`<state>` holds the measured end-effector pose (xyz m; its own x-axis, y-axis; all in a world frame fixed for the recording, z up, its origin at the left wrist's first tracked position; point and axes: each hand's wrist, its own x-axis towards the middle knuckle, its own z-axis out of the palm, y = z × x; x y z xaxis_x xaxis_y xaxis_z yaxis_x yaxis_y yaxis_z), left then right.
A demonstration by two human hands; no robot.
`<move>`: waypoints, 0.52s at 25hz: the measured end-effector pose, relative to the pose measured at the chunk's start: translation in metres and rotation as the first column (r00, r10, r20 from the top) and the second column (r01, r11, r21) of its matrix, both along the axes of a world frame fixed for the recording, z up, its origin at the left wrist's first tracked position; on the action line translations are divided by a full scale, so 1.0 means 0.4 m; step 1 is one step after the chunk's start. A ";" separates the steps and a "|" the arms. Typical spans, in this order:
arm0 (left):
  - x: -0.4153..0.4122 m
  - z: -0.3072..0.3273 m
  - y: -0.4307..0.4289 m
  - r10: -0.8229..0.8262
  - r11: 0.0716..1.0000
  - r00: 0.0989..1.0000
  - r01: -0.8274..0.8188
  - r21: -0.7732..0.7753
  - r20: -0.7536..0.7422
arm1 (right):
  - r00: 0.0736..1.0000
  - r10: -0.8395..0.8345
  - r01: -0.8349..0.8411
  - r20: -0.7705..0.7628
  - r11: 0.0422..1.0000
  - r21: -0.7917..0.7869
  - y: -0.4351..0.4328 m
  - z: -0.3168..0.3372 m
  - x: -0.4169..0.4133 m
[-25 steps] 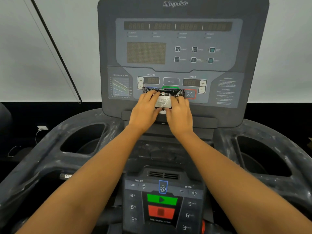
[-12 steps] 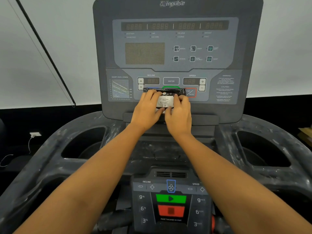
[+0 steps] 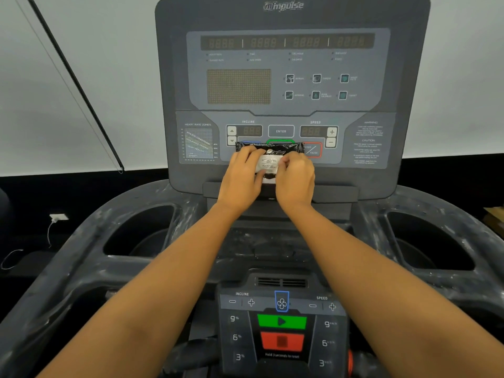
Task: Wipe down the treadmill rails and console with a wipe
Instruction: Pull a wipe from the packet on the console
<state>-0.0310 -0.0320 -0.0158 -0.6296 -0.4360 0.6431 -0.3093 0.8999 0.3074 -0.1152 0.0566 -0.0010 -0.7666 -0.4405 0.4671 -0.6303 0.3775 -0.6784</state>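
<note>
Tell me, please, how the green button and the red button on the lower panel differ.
The green button carries a play triangle; the red button carries a square. The green button sits above the red button. Only the red button has a caption beneath, unlike the green button. Both are wide bars centred on the lower panel.

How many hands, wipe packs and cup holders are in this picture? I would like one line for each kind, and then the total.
Hands: 2, the left hand and the right hand, both gripping the pack.
Wipe packs: 1, the wipe pack.
Cup holders: 2, the left cup holder and the right cup holder.
Total: 5
</note>
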 end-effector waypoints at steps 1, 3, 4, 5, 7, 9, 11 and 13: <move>-0.002 -0.003 0.002 0.005 1.000 1.000 -0.005 0.006 -0.014 | 1.000 -0.006 0.006 0.004 1.000 -0.021 0.001 0.001 -0.001; -0.007 -0.008 0.007 0.019 1.000 0.999 -0.019 0.012 -0.048 | 1.000 0.011 -0.011 0.001 0.998 -0.068 0.004 -0.004 0.001; -0.009 -0.012 0.010 0.027 0.999 0.998 -0.026 0.019 -0.062 | 0.999 0.044 -0.044 -0.004 0.995 -0.095 0.006 -0.009 0.006; -0.010 -0.015 0.012 0.031 0.999 0.997 -0.028 0.032 -0.075 | 0.996 0.092 -0.093 -0.014 0.988 -0.120 0.006 -0.014 0.013; -0.009 -0.018 0.015 0.026 0.997 0.994 -0.019 0.073 -0.102 | 0.980 0.197 -0.201 -0.041 0.966 -0.163 0.002 -0.023 0.030; 0.000 -0.018 0.018 -0.002 0.994 0.994 0.015 0.112 -0.112 | 0.955 0.291 -0.297 -0.060 0.932 -0.210 -0.005 -0.023 0.050; 0.013 -0.011 0.020 -0.051 0.983 0.989 0.074 0.170 -0.139 | 0.924 0.383 -0.378 -0.029 0.893 -0.244 -0.010 -0.016 0.068; 0.024 0.000 0.019 -0.076 0.969 0.983 0.112 0.221 -0.165 | 0.903 0.429 -0.417 -0.010 0.871 -0.261 -0.007 -0.008 0.073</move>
<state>-0.0216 -0.0244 -0.0158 -0.5760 -0.5258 0.6258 -0.1590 0.8231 0.5452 -0.0858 0.0540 -0.0042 -0.5567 -0.6006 0.5739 -0.6568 -0.1048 -0.7468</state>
